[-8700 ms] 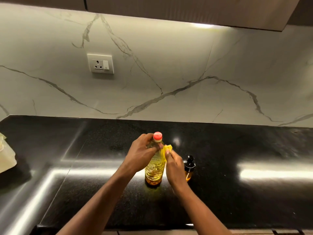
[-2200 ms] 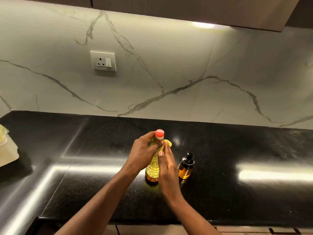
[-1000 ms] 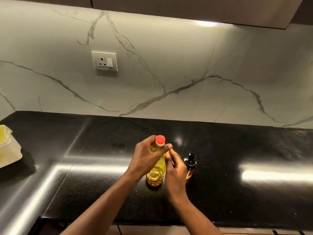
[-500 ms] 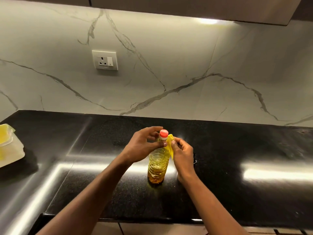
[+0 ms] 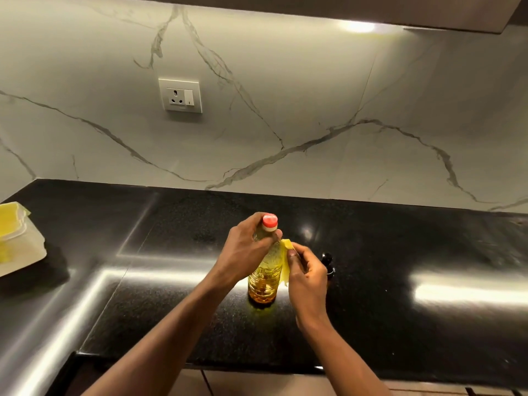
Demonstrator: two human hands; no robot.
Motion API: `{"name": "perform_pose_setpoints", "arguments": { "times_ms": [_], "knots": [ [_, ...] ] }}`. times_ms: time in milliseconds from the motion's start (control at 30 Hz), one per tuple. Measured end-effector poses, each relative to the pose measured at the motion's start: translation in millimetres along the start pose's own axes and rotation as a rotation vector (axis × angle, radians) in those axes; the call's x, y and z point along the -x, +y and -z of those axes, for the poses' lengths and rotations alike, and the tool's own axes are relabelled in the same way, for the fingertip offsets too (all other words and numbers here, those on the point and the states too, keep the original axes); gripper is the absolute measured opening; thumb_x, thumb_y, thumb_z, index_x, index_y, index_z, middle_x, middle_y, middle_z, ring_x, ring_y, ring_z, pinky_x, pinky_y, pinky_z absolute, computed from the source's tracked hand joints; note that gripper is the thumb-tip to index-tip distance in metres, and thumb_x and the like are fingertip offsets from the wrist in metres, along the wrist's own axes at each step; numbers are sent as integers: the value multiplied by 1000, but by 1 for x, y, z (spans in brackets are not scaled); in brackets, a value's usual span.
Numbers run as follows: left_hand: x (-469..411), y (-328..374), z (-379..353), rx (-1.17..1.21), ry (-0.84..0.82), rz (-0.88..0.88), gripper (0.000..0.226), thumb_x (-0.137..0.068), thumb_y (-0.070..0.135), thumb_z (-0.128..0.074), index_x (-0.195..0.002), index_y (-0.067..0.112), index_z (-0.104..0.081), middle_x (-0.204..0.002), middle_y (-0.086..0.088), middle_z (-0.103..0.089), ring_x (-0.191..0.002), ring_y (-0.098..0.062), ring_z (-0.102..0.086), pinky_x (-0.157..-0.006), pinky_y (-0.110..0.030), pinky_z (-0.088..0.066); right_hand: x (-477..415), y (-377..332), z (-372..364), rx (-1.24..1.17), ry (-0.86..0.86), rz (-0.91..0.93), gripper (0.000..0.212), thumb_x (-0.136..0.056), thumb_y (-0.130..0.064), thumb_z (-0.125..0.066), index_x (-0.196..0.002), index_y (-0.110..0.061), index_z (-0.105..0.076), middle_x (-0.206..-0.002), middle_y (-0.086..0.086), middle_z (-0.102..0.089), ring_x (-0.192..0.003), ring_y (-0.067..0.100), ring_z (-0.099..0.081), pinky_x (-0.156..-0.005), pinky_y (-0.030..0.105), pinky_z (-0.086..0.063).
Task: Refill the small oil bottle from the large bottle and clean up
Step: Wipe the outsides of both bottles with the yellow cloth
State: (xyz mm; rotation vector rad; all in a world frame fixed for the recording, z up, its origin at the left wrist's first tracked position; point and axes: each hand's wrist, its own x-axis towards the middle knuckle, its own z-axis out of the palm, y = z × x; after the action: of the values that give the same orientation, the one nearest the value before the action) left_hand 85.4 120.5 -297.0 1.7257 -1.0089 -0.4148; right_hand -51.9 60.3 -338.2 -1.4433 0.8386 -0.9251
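Note:
The large clear oil bottle (image 5: 264, 277) with a red cap stands upright on the black counter (image 5: 400, 252). It holds yellow oil. My left hand (image 5: 245, 252) grips its neck just below the cap. My right hand (image 5: 307, 274) pinches a yellow cloth (image 5: 285, 258) and presses it against the bottle's right side. The small oil bottle (image 5: 328, 262), with a black pump top, stands just right of my right hand and is mostly hidden behind it.
A white pack with yellow cloths (image 5: 17, 238) lies at the counter's far left. A wall socket (image 5: 180, 95) sits on the marble backsplash. The counter's front edge runs just below my forearms.
My right hand with the yellow cloth has slid down and up the side of the large bottle. My left hand has kept hold of the neck. Both bottles stay in place.

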Motion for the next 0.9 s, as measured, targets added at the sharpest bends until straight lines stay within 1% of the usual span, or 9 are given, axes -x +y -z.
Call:
{"name": "perform_pose_setpoints", "arguments": {
  "times_ms": [167,233,367,500,600,667,733,800,900],
  "knots": [
    [-5,2,2,-10,-27,57,34,-99,30,-71,-132,27,-63,-127,-1,-54,-118,-14,-57,-86,-18,-46,-22,-16,-2,-58,-23,-63,12,-104,-30,-63,-108,-29,-75,-97,-6,-78,-98,11,-73,-78,22,-56],
    [-10,4,4,-63,-39,84,35,-99,31,-70,-133,29,-62,-126,-3,-52,-116,-17,-57,-88,-24,-47,-20,-20,-4,-39,-34,-22,13,-103,-35,-63,-111,-32,-74,-99,-9,-78,-99,7,-72,-83,24,-57],
    [-15,7,8,-73,-50,68,35,-98,26,-72,-131,28,-63,-128,-2,-58,-116,-19,-61,-83,-22,-48,7,-6,-9,43,-111,51,36,-106,-38,-58,-140,-29,-63,-127,-17,-71,-121,-3,-63,-104,29,-53],
    [-15,7,10,-49,-42,40,36,-97,23,-74,-131,28,-64,-128,0,-65,-116,-16,-63,-77,-13,-45,15,12,-15,209,-185,50,50,-111,-38,-43,-159,-30,-32,-148,-26,-47,-129,-18,-47,-111,12,-38],
    [-16,8,10,-35,-60,47,34,-97,23,-74,-129,30,-64,-126,5,-66,-112,-11,-62,-74,-10,-43,-4,10,-19,161,-173,-31,45,-112,-44,-39,-156,-35,-43,-148,-17,-54,-119,-14,-53,-113,29,-43],
    [-16,8,10,-14,-75,47,31,-96,24,-75,-124,35,-65,-119,11,-67,-109,-7,-63,-75,-10,-43,-20,3,-19,136,-137,-57,33,-112,-43,-39,-130,-35,-66,-122,-10,-73,-106,0,-67,-103,45,-55],
    [-17,7,9,2,-58,38,31,-96,24,-75,-124,34,-66,-116,13,-68,-109,-5,-63,-76,-10,-45,-28,-6,-19,127,-93,-35,32,-112,-38,-41,-110,-29,-72,-100,-3,-76,-96,14,-71,-93,53,-58],
    [-16,5,7,2,-20,34,36,-97,23,-74,-132,29,-66,-120,12,-68,-110,-3,-63,-78,-8,-45,-27,-12,-18,96,-90,6,30,-111,-37,-45,-119,-27,-73,-106,-5,-76,-102,11,-71,-95,46,-59],
    [-11,2,1,10,27,48,38,-98,24,-72,-135,29,-64,-116,14,-69,-102,4,-64,-76,-8,-45,-7,-7,-15,104,-137,57,35,-109,-36,-51,-143,-32,-59,-121,-23,-69,-116,-12,-62,-100,17,-51]
  ]
}}
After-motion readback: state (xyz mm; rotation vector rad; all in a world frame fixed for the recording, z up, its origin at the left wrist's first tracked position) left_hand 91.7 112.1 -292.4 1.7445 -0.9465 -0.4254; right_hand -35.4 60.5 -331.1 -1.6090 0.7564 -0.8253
